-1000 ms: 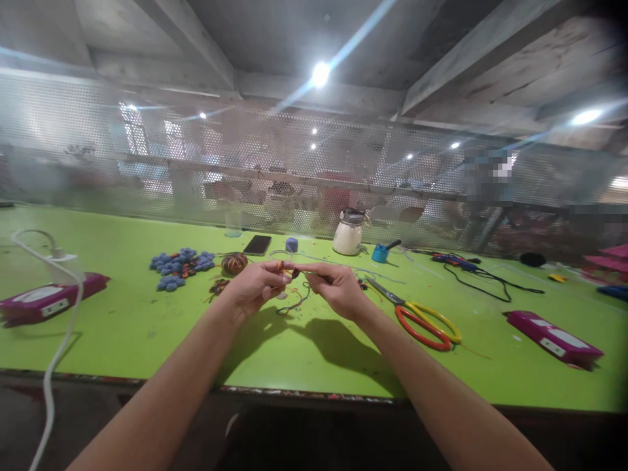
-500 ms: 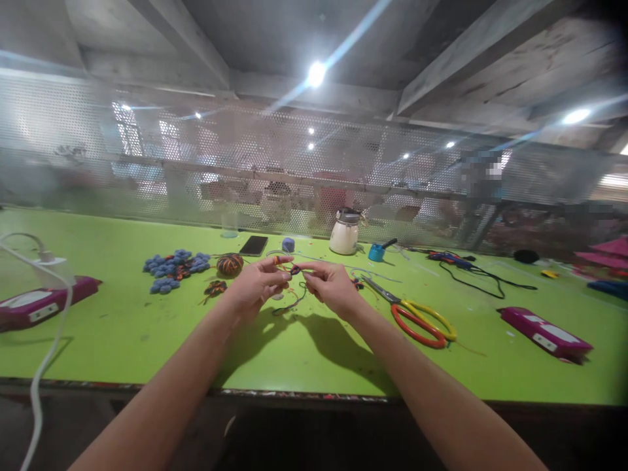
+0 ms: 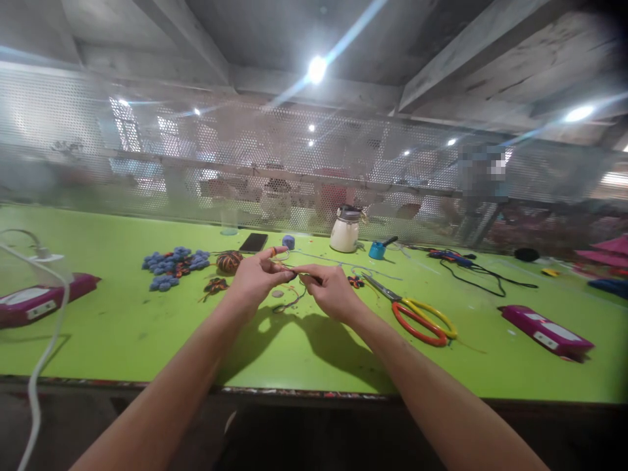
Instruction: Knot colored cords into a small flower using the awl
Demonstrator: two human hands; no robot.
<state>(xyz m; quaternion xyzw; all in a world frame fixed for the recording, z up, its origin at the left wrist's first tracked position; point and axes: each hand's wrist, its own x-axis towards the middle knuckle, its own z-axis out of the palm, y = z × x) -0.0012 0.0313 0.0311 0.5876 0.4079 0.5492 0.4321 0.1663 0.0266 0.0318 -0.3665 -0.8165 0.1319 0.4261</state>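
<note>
Dark yarn [image 3: 293, 275]; scissor handles [image 3: 440, 337] red, yellow (table [image 3: 161, 340] green).

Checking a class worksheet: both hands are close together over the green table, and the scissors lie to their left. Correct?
Wrong side for the scissors: the head view shows the left hand and right hand close together over the green table, with scissors to their right.

A green worktop [image 3: 112, 340] runs across, backed by a perforated screen [image 3: 235, 137] with a horizontal rail [image 3: 304, 175]. Bright patches [image 3: 125, 127] beyond may be windows; the mesh blurs them. Overhead, thick beams [image 3: 456, 65] cross a grey ceiling [image 3: 275, 33], where a lamp [image 3: 317, 69] throws diagonal streaks.
</note>
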